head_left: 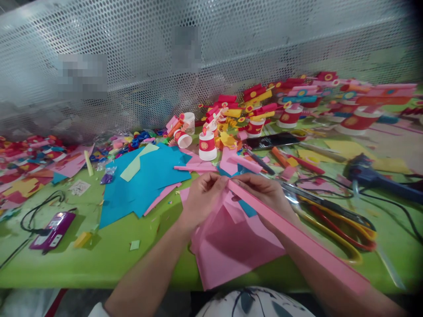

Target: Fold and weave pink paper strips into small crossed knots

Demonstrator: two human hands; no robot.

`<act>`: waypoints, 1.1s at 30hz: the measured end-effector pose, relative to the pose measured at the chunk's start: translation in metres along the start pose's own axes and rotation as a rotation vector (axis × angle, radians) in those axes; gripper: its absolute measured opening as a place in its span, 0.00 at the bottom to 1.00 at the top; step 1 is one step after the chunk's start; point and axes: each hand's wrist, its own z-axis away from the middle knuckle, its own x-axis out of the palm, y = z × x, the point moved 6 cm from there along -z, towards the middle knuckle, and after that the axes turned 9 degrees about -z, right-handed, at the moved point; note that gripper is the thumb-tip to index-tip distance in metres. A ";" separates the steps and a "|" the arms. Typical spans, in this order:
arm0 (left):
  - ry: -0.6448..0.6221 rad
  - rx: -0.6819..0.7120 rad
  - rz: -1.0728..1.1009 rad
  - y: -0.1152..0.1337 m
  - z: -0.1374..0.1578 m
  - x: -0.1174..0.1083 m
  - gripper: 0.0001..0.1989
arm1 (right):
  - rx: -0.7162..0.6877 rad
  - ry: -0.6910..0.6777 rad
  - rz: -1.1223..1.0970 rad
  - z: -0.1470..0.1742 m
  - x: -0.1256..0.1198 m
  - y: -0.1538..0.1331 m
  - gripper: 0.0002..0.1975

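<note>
A long pink paper strip [294, 229] runs from my fingertips back over my right forearm. Its far end is pinched between the thumb and fingers of my left hand [205, 193] and my right hand [264, 189], which almost meet. Below them lies a large sheet of pink paper [234, 255], near the table's front edge. Just beyond my hands are a rolled pink paper tube [247, 163] and smaller pink pieces. Blue sheets [132, 185] spread to the left of my left hand. Scissors [330, 215] with yellow and red handles rest beside my right forearm.
Paper cups [207, 147] with red bands and coloured paper rolls stand along the back. A glue gun [380, 176] with its cord lies at the right, near a dark phone [272, 141]. A purple power strip [53, 231] sits at the left. Behind rises a perforated metal panel [132, 57].
</note>
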 end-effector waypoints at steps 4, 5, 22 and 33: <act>0.043 0.026 -0.094 0.006 0.002 -0.002 0.12 | 0.028 -0.026 -0.018 0.000 -0.001 0.007 0.11; 0.047 0.034 -0.116 0.008 0.002 -0.003 0.12 | 0.033 -0.027 -0.020 0.000 -0.001 0.008 0.12; -0.013 0.164 -0.404 0.019 0.008 -0.008 0.12 | 0.051 -0.153 0.326 -0.004 -0.003 -0.010 0.18; -0.029 0.121 -0.315 0.018 0.004 -0.009 0.15 | -0.009 -0.155 0.343 -0.003 0.000 -0.013 0.12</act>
